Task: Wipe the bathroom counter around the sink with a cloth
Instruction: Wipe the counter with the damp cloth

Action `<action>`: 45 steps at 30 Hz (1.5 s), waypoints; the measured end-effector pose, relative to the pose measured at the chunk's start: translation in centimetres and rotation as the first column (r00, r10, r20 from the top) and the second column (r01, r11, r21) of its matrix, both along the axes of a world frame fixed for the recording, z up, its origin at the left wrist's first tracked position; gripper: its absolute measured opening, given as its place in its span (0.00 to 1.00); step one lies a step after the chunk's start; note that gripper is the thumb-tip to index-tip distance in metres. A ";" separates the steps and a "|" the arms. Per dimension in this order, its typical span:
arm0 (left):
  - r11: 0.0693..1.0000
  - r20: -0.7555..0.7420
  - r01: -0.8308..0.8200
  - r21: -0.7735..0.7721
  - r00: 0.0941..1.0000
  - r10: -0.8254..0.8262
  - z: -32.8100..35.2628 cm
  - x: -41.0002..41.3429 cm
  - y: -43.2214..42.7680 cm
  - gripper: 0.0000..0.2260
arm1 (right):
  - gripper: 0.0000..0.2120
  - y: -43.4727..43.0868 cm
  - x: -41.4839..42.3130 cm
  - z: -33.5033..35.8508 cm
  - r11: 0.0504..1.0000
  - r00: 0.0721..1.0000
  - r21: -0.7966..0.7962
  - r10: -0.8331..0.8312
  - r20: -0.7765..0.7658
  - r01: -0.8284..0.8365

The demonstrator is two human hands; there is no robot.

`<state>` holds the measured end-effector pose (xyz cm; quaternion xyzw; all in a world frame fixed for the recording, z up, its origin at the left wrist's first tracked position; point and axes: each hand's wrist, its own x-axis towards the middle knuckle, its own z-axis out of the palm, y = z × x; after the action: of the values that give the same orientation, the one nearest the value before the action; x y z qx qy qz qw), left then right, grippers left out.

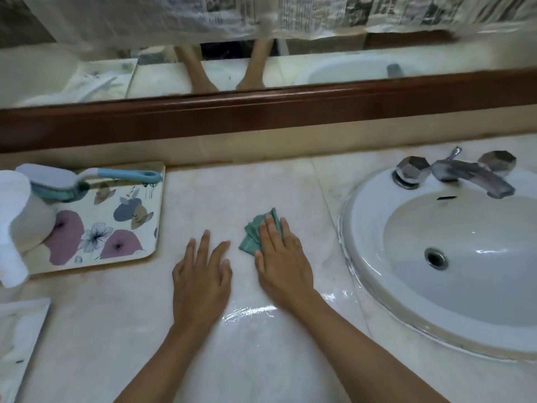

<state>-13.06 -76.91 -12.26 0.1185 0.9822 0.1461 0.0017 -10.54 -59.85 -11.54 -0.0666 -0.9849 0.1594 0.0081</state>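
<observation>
Both hands lie palm-down on the counter (238, 187). Left hand (200, 274): fingers straight and slightly spread, flat on the bare stone, holding nothing. Its likely function is to brace the person while leaning in. Right hand (283, 257): fingers straight and close together, pressing the folded green cloth (250, 234) against the surface rather than gripping it. A flat palm spreads pressure evenly across the pad.

Cloth position: under the right fingertips, at 9 o'clock from the sink (359, 205) and apart from its rim. A wet sheen marks the stone at 6 o'clock from the hands. The faucet (470, 177) stands at 12 o'clock on the basin. A floral tray (87, 205) carrying a blue-handled brush (58, 181) sits at 9 o'clock from the left hand, apparently parked outside the wiping zone. The strip along the sink rim appears not yet wiped.
</observation>
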 end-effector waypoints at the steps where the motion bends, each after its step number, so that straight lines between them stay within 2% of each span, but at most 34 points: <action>1: 1.000 -0.001 -0.001 -0.004 1.000 0.001 -0.1 -0.1 0.0 0.21 | 0.30 0.4 -1.6 -0.1 1.000 1.000 0.000 -0.005 0.000 0.005; 7: 1.000 -0.010 0.005 -0.016 1.000 -0.006 -0.4 -0.3 0.0 0.21 | 0.28 4.2 -6.7 -0.3 1.000 1.000 0.018 0.006 0.023 -0.006; 10: 1.000 -0.018 0.001 -0.019 1.000 -0.001 -0.4 -0.3 0.0 0.21 | 0.28 5.8 -5.1 -0.4 0.979 0.979 0.009 -0.203 0.015 0.203; 13: 1.000 -0.011 0.006 -0.011 1.000 -0.006 -0.4 -0.4 0.1 0.20 | 0.27 5.9 -1.2 -0.5 0.929 0.930 -0.029 -0.367 0.019 0.368; 17: 1.000 -0.015 0.017 -0.001 1.000 -0.017 -0.2 -0.2 -0.1 0.22 | 0.28 4.4 6.7 -1.1 0.910 0.911 0.060 -0.407 -0.065 0.410; 21: 0.999 0.000 0.029 0.020 1.000 -0.029 0.2 -0.3 0.0 0.23 | 0.27 4.8 15.8 -1.5 0.904 0.914 0.140 -0.397 -0.078 0.405; 26: 1.000 0.040 0.013 0.018 0.999 -0.014 0.4 0.1 -0.1 0.19 | 0.26 6.5 24.5 -1.4 0.849 0.865 0.162 -0.491 -0.107 0.502; 32: 0.989 0.247 -0.139 0.057 0.961 0.121 3.3 1.2 3.6 0.20 | 0.29 11.5 30.7 -0.7 0.755 0.766 0.184 -0.642 0.017 0.629; 37: 0.942 0.158 -0.012 0.334 0.987 -0.043 3.5 9.0 8.7 0.14 | 0.25 16.9 34.4 -1.0 0.698 0.697 0.094 -0.715 0.053 0.710; 39: 0.906 0.143 0.062 0.419 0.981 -0.134 2.9 12.3 9.8 0.12 | 0.25 18.7 35.3 -0.6 0.706 0.703 0.071 -0.708 0.063 0.705; 43: 0.896 0.130 0.168 0.412 0.962 -0.240 0.8 15.9 9.3 0.13 | 0.27 20.4 36.4 1.3 0.733 0.727 -0.005 -0.674 0.133 0.681; 45: 0.892 0.095 0.219 0.395 0.956 -0.277 0.4 16.0 8.8 0.16 | 0.27 20.7 36.7 2.3 0.720 0.720 -0.056 -0.683 0.120 0.692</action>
<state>2.93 -68.13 -11.84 0.2300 0.9089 0.3405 0.0706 26.19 -39.17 -9.20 -0.4348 -0.8802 0.1893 0.0188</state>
